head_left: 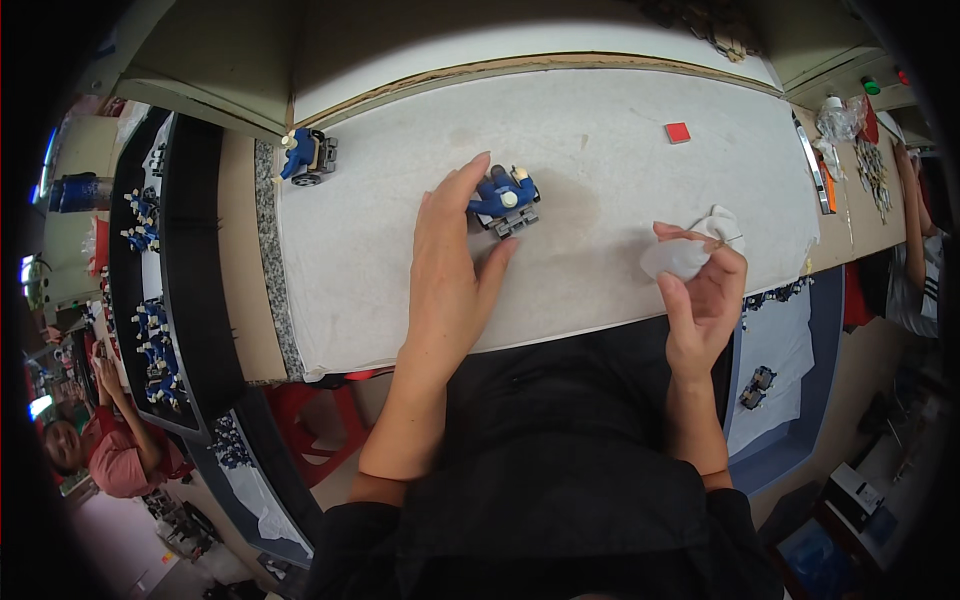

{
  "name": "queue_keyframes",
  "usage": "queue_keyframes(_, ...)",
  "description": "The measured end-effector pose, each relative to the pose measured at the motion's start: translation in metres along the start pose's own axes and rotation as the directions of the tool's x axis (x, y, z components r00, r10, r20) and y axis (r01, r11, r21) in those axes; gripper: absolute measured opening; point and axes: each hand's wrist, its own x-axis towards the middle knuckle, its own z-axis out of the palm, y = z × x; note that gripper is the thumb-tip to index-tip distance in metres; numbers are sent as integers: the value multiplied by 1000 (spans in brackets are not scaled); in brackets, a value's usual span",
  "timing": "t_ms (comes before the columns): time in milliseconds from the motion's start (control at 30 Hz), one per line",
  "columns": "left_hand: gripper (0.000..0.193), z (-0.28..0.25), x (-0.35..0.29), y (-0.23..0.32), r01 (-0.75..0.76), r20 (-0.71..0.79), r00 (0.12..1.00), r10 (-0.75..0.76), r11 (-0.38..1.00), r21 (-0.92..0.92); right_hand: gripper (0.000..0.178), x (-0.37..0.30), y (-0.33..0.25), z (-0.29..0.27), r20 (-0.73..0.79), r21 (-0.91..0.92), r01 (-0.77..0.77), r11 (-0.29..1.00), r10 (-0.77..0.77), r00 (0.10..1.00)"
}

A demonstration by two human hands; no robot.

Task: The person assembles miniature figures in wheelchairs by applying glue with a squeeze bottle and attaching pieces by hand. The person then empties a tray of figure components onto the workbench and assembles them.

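Observation:
On the white-covered table stands a small blue toy figurine [508, 199] with a pale head, seated on a grey wheeled base. My left hand [450, 265] curves beside it, fingers and thumb apart, with the thumb tip close to the base; whether it touches is unclear. Pinched in my right hand [705, 305] is a bunched white cloth [677, 258], held over the right part of the table. Just behind that hand lies another crumpled white piece [718, 226], possibly part of the same cloth.
A similar figurine [305, 157] stands at the table's far left. A red square [678, 133] lies toward the back right. Black trays [200, 270] with several figurines are on the left; a blue-grey bin [800, 400] sits below right. A co-worker [120, 455] is at far left.

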Motion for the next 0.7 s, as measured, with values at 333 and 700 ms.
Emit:
queue_keyframes(333,71,0,-7,1,7,-34,999,-5,998,66,39,-32,-3,-16,-110,30,-33,999,36,993)
queue_keyframes(700,59,8,-8,-2,15,-120,993,-19,999,-35,43,-13,-3,16,76,-90,201,975,-194,978)
